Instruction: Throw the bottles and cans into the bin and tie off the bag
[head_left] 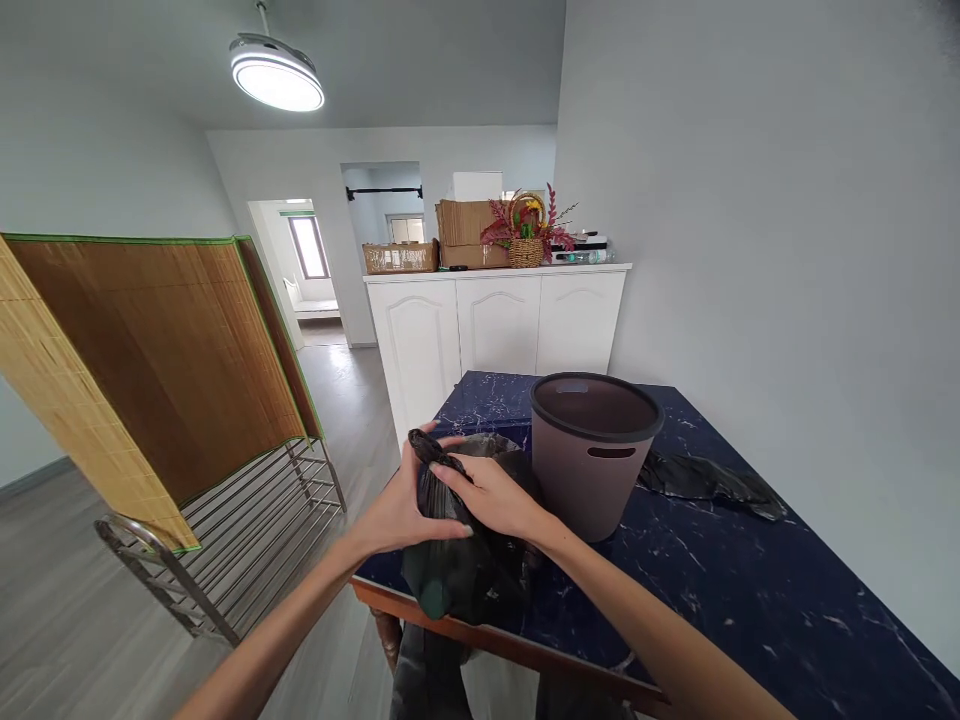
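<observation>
A full black garbage bag rests at the table's near left edge, its neck gathered and twisted into a knot-like top. My right hand grips the neck from the right, with the thumb lying over the twist. From the left, my left hand curves round the same neck; its thumb stretches across the front and its other fingers pass partly out of sight behind the plastic. Just beyond the bag, to the right, stands an upright mauve trash can with a dark rim and handle slots.
The dark blue marbled table carries another flat black plastic bag behind the trash can. A white cabinet beyond holds a cardboard box and a flower basket. A metal rack with a bamboo mat stands left.
</observation>
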